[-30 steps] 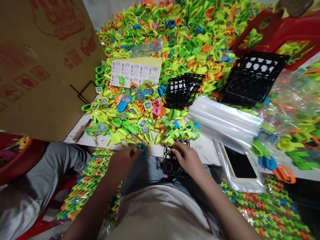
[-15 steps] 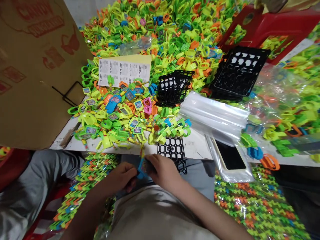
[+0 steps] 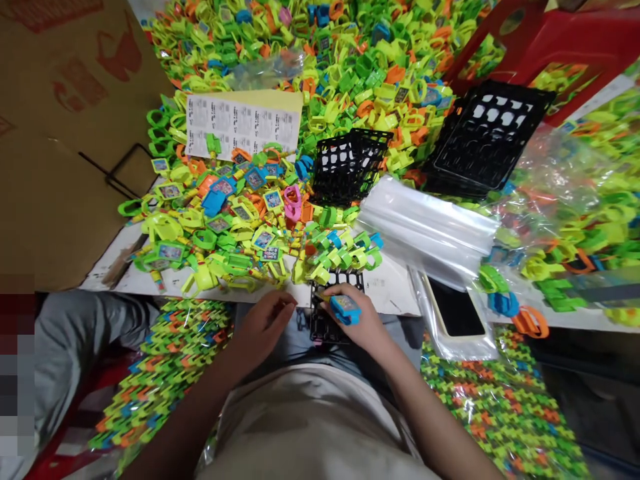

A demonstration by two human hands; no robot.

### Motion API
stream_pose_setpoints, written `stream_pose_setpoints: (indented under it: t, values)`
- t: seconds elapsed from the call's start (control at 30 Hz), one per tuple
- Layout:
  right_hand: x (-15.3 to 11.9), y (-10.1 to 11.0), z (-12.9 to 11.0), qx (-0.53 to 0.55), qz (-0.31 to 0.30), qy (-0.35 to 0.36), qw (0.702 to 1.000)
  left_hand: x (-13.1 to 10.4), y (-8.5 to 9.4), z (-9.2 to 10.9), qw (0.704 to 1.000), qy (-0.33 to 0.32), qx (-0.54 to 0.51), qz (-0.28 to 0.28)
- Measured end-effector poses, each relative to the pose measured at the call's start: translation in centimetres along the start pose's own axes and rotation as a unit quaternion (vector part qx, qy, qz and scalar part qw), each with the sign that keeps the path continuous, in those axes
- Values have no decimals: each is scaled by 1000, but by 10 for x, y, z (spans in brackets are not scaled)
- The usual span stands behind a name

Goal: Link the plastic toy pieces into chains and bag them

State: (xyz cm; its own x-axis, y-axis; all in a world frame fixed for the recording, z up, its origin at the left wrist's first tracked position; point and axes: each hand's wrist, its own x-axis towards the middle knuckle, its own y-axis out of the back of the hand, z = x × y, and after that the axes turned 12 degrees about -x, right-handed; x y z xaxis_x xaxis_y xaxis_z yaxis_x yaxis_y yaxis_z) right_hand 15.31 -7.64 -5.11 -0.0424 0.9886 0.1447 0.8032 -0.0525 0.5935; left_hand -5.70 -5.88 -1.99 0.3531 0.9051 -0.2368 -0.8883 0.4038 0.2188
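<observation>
My right hand (image 3: 363, 315) is closed on a blue toy watch (image 3: 345, 310) with a picture on its face. It hovers over a black plastic grid tray (image 3: 320, 325) that juts past the table edge above my lap. Part of that tray is hidden by the hand. My left hand (image 3: 267, 325) is beside the table edge, left of the tray, fingers stretched forward and nothing visible in them. Just beyond the tray stands a tight cluster of green and yellow toy watches (image 3: 343, 255). Loose toy watches (image 3: 220, 227) with mixed colours lie farther left.
Stacked black trays (image 3: 347, 167) sit behind the cluster, more trays (image 3: 493, 140) at right. Clear plastic bags (image 3: 430, 223) and a bagged phone (image 3: 455, 310) lie right. A label sheet (image 3: 240, 123), a cardboard box (image 3: 65, 153) and a red stool (image 3: 580, 50) surround the heap.
The blue toy watch has moved from between both hands to the right, over the tray, in my right hand. My left hand has come away from it and moved slightly forward.
</observation>
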Motion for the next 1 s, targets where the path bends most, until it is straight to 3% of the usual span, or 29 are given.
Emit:
stream_pose_setpoints:
  t: [0.23, 0.47, 0.57, 0.67, 0.83, 1.0]
  values:
    - [2, 9, -14, -39, -114, 47, 992, 5, -12, -4, 995, -75, -40, 50]
    - [7, 8, -28, -118, -152, 21, 981, 7, -18, -5, 992, -96, -49, 71]
    - [8, -2, -23, -153, -128, 12, 980, 22, -23, -13, 988, -126, 17, 93]
    - [4, -10, -15, -175, -77, 4, 982, 45, -29, -20, 975, -155, 136, 78]
    - [-1, -10, -10, -189, -59, 6, 980, 70, -38, -22, 940, -53, 337, -13]
    - [1, -8, -7, -191, -78, 15, 978, 75, -38, -18, 929, -43, 366, -35]
